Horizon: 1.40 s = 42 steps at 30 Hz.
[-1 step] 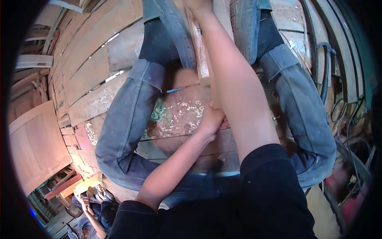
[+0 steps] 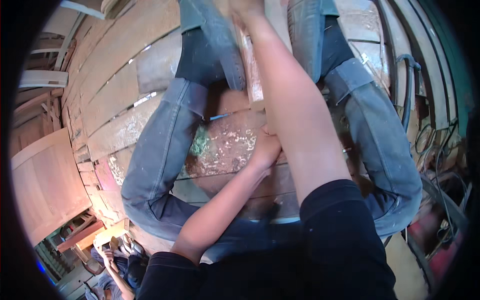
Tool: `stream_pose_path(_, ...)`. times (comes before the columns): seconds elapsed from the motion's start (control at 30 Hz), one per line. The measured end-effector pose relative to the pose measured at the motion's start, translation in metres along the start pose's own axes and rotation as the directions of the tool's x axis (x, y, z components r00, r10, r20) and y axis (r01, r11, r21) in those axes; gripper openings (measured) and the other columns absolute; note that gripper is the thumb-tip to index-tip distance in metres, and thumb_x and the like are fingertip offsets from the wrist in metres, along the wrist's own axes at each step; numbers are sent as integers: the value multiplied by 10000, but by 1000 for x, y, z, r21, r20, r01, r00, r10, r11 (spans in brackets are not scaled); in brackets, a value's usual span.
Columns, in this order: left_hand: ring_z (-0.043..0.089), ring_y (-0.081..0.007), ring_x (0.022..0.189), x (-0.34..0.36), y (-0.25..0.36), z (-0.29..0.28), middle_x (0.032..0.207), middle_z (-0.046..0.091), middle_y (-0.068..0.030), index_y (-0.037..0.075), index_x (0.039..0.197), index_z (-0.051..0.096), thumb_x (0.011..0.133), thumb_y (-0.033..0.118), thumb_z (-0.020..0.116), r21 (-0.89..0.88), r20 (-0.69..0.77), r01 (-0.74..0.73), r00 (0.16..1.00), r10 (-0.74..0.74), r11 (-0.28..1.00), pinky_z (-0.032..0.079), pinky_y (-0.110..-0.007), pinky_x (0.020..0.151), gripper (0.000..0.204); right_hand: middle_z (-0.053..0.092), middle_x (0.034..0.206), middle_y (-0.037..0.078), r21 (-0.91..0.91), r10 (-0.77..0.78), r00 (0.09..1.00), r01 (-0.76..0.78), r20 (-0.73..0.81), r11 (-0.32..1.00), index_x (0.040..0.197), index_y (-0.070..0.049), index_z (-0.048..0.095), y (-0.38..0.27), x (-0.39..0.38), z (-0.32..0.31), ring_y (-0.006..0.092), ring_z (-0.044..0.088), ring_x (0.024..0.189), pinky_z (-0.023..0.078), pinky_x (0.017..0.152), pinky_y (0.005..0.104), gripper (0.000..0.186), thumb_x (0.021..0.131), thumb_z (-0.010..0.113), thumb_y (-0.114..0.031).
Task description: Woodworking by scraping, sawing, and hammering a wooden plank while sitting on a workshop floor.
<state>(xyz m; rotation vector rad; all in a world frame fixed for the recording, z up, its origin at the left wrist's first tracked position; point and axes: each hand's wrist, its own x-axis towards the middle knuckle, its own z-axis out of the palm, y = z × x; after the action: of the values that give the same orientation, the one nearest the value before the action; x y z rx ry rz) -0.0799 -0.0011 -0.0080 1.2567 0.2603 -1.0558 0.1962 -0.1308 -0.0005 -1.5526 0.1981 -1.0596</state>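
Note:
My right arm reaches straight ahead between my shoes. My right hand (image 2: pixel 247 7) is at the top edge, blurred and partly cut off, so its fingers and anything in them do not show. Under the right forearm, my left hand (image 2: pixel 266 147) is closed with the fingers curled. What it grips is hidden by that forearm. A long piece of wood (image 2: pixel 253 67) lies between the left shoe (image 2: pixel 227 60) and the right shoe (image 2: pixel 304 42), running from the top edge toward my left hand. The right forearm covers part of it.
I sit with my legs bent on a worn plank floor (image 2: pixel 112 90). A wooden panel (image 2: pixel 47 182) stands at the left. Another person (image 2: pixel 120 272) works at the lower left. Long boards (image 2: pixel 432 75), a dark curved bar (image 2: pixel 409 90) and cables (image 2: pixel 442 175) are at the right.
My right forearm has shifted slightly to the left. My left hand stays in nearly the same place, still closed.

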Motion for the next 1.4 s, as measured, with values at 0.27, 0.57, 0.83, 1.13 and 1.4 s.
stream_pose_path(0.27,480,-65,453,-17,-43,-5,622,584,-19,25,847,605,913,82,542,-142,-200,-36,980,7,989,330,-209,393,107,407,453,170,-92,-91,995,94,39,991,549,56,456,-39,-44,-22,149,412,422,338,459,374,502,935,482,-263)
stream_pose_path(0.57,535,-47,539,-59,-112,-2,656,624,-9,19,769,653,824,112,690,-95,-233,-107,969,82,990,386,-216,446,114,371,437,46,116,280,954,-292,107,949,525,28,373,-59,-118,-60,92,358,420,268,420,336,511,943,489,-243)
stream_pose_path(0.83,551,-81,520,11,25,7,654,621,-35,-5,808,630,862,41,592,-96,-212,-110,973,87,989,400,-220,442,80,414,519,211,-61,49,999,-48,8,997,610,81,473,12,23,5,218,443,458,330,476,433,431,893,502,-243)
stream_pose_path(1.13,544,-82,511,-21,-63,-3,641,615,-36,-2,785,630,859,66,614,-48,-187,-85,980,75,995,402,-231,437,101,412,524,252,-135,86,989,-70,122,988,596,82,477,-55,-54,-37,310,440,423,349,480,417,474,919,464,-264)
stream_pose_path(1.4,485,-39,508,-64,-136,7,619,583,16,29,723,634,865,128,659,-143,-157,23,986,-46,989,336,-223,418,175,314,494,-66,246,338,925,-374,174,894,535,-87,323,-73,-137,-81,33,277,449,187,419,231,492,996,444,-210)
